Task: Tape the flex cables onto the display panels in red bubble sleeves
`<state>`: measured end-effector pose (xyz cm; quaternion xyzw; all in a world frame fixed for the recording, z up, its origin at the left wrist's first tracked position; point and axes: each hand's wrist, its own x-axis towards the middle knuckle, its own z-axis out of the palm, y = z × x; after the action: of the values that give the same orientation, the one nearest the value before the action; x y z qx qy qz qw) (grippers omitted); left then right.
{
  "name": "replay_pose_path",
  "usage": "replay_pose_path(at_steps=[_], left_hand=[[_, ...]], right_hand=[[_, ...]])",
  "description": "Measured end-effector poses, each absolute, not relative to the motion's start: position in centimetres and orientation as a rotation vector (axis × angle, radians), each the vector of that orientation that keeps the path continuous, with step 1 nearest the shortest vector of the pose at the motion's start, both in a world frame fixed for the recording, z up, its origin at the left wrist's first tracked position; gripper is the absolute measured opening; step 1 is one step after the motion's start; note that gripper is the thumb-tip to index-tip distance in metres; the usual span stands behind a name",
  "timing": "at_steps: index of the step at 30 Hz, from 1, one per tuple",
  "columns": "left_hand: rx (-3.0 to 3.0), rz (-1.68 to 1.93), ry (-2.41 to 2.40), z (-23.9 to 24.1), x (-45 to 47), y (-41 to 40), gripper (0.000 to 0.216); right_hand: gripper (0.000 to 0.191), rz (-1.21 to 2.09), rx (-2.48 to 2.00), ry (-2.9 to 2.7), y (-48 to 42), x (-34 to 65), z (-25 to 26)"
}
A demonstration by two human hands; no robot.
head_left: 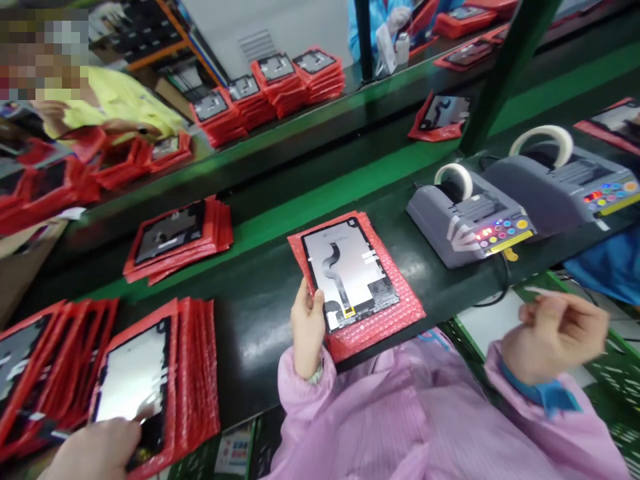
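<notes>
Head view: the lower left edge of a display panel (364, 263) is gripped by the left hand (307, 330), with the thumb laid over the border and the fingers set along the side. The panel is rested face-flat on a red bubble bag (407, 307) on the dark bench (250, 333); a curved black ribbon (342, 290) is seen on it, ended by a small yellow outline. Between 3 and 4 o'clock from the panel, the right hand (555, 330) is raised with fingers curled; whether anything is pinched there cannot be told through the blur. At 2 o'clock, a grey tape dispenser (440, 223) is placed, a second dispenser (537, 183) just beyond it. Between 9 and 10 o'clock, a small pile (173, 233) of bagged panels is laid. At 8 o'clock, a larger stack (195, 373) is touched by a co-worker's hand (97, 450). At 11 o'clock, more stacks (280, 87) are lined up across the line.
</notes>
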<state>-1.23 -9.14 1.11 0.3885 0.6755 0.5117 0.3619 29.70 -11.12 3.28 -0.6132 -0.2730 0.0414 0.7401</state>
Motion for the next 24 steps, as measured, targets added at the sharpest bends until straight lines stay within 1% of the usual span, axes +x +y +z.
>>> replay_pose_path(at_steps=[1, 3, 5, 7, 9, 12, 15, 19, 21, 24], left_hand=[[1.014, 1.314, 1.813, 1.1, -1.2, -9.4, 0.043], [1.093, 1.287, 1.964, 1.1, -1.0, -10.0, 0.048], [1.261, 1.264, 2.088, 1.3, -0.7, -10.6, 0.046], [1.44, 1.246, 2.169, 1.5, -0.3, -10.9, 0.039], [1.564, 1.221, 2.219, 1.4, 0.2, -11.1, 0.034], [1.661, 1.202, 2.238, 1.0, 0.6, -10.9, 0.028], [1.674, 1.195, 2.257, 0.4, 0.6, -10.5, 0.028], [1.747, 1.197, 2.246, 0.5, 0.4, -10.5, 0.027], [1.94, 1.155, 2.178, 0.9, 0.3, -10.5, 0.025], [2.295, 0.98, 1.987, 1.5, 0.3, -10.3, 0.024]], right_hand=[[0.012, 0.128, -1.346, -0.763, -11.6, 29.4, 4.6], [0.008, 0.349, -1.287, -1.26, -11.4, 28.9, 7.7], [0.011, 0.604, -1.102, -1.837, -8.9, 27.5, 10.5], [0.014, 0.759, -0.897, -2.295, -4.7, 24.6, 12.3], [0.02, 0.82, -0.814, -2.655, 0.3, 20.5, 12.8], [0.016, 0.856, -0.679, -3.03, 6.5, 13.8, 11.5], [0.015, 1.004, -0.546, -3.215, 9.5, 9.5, 9.7], [0.016, 1.099, -0.491, -3.258, 10.4, 8.2, 9.2], [0.018, 1.163, -0.471, -3.215, 10.8, 8.7, 9.3], [0.016, 1.206, -0.498, -3.093, 11.8, 9.5, 9.4]])
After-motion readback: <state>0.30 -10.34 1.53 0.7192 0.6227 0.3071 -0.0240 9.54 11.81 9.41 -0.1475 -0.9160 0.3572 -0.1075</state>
